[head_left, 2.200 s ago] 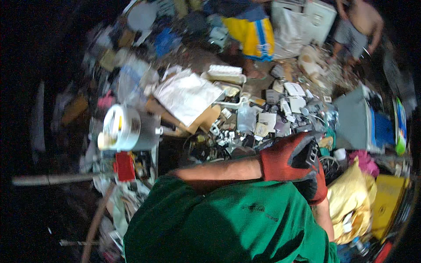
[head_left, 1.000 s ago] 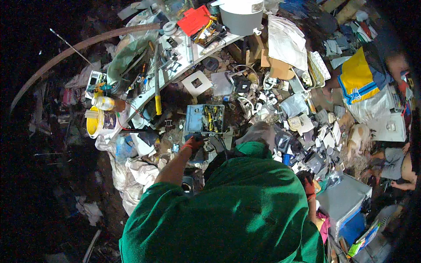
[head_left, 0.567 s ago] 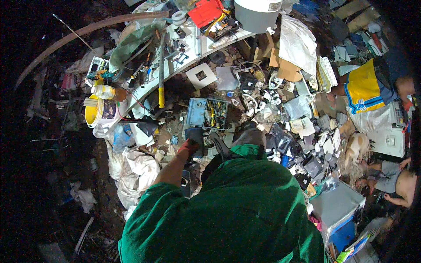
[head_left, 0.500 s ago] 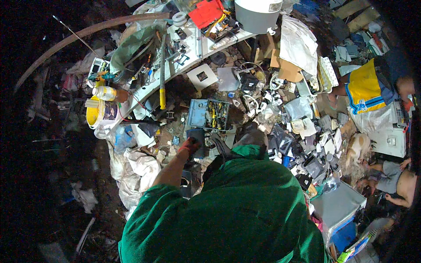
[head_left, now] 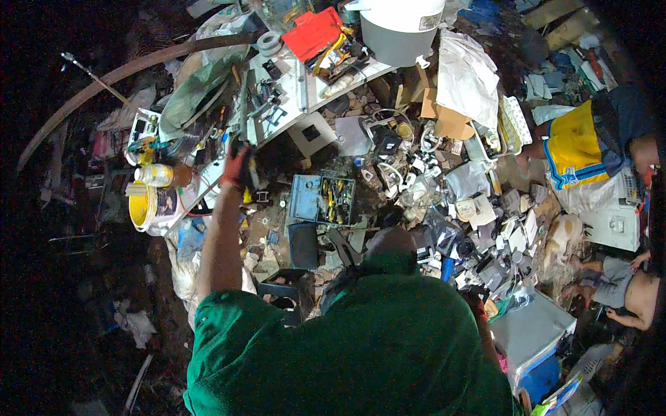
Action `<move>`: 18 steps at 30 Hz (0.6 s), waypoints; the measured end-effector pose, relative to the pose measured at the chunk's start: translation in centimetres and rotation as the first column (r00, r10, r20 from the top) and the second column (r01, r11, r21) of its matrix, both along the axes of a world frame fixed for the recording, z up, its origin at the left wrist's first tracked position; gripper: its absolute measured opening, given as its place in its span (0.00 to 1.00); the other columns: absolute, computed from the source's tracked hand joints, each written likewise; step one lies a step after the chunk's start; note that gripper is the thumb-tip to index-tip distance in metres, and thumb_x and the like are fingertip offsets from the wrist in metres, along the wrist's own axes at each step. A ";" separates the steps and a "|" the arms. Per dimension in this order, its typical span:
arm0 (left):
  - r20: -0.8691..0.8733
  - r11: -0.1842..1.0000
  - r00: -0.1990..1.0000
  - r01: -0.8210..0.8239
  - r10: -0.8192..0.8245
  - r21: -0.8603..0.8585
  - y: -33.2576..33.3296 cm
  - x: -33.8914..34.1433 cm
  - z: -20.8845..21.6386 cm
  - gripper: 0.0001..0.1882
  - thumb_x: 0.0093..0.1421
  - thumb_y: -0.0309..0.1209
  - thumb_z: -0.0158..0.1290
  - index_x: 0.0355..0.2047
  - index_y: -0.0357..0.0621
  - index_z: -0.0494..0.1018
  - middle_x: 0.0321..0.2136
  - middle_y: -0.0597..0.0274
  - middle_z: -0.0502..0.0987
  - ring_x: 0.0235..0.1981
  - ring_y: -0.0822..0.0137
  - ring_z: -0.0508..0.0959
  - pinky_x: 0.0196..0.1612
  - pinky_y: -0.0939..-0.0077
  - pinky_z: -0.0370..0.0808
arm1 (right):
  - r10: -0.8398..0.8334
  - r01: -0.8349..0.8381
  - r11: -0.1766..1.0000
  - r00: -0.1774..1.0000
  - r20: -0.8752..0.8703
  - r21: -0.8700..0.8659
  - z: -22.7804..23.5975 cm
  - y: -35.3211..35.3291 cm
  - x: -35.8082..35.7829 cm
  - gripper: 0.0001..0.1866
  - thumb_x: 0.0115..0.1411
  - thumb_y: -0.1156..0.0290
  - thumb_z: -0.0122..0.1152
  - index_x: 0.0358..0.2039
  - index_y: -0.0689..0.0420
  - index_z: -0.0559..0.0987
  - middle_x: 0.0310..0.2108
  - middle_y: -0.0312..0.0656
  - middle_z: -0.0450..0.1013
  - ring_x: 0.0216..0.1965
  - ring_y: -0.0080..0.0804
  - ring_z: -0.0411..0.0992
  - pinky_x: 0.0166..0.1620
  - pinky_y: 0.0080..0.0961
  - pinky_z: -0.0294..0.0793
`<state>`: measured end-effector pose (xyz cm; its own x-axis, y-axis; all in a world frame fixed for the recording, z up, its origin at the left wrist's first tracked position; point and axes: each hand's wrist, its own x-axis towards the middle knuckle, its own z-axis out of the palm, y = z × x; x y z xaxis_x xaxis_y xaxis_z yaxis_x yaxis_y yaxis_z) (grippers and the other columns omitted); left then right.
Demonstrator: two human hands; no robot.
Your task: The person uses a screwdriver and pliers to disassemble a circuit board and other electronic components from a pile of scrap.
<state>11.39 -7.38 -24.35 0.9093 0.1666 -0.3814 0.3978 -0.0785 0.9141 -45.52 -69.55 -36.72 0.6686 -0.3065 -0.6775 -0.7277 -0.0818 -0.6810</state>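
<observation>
My left hand (head_left: 236,168), in a red and dark glove, reaches to the near edge of the white workbench (head_left: 293,104). It covers the lower part of a long bar (head_left: 238,114) with a yellow end (head_left: 247,195); whether the fingers grip the bar is not clear. My right hand (head_left: 477,299) shows only partly past my green sleeve, beside a grey metal box, its fingers hidden. In front of me lies an open blue toolbox (head_left: 304,197) holding yellow-handled tools (head_left: 331,197). A dark flat panel (head_left: 302,245) leans just below it.
Scrap parts (head_left: 416,173) cover the ground to the right. A white and grey bucket (head_left: 399,35) and a red case (head_left: 312,35) stand at the back. At left is a yellow-lined bucket (head_left: 141,210). Other people (head_left: 628,288) and a dog (head_left: 563,236) are at far right.
My left hand has moved from the dark panel up and left to the bar at the bench edge. The panel stays beside the toolbox. Part of my right hand has appeared at right.
</observation>
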 end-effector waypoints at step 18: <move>-0.286 0.345 0.958 0.263 0.017 0.901 8.9 31.0 -8.0 0.28 0.59 0.52 0.46 0.49 0.43 0.75 0.47 0.47 0.77 0.49 0.50 0.76 0.48 0.58 0.73 | -0.422 0.436 0.801 0.897 -0.129 0.411 5.3 1.7 12.1 0.19 0.60 0.60 0.57 0.46 0.59 0.77 0.39 0.48 0.77 0.38 0.40 0.76 0.44 0.34 0.75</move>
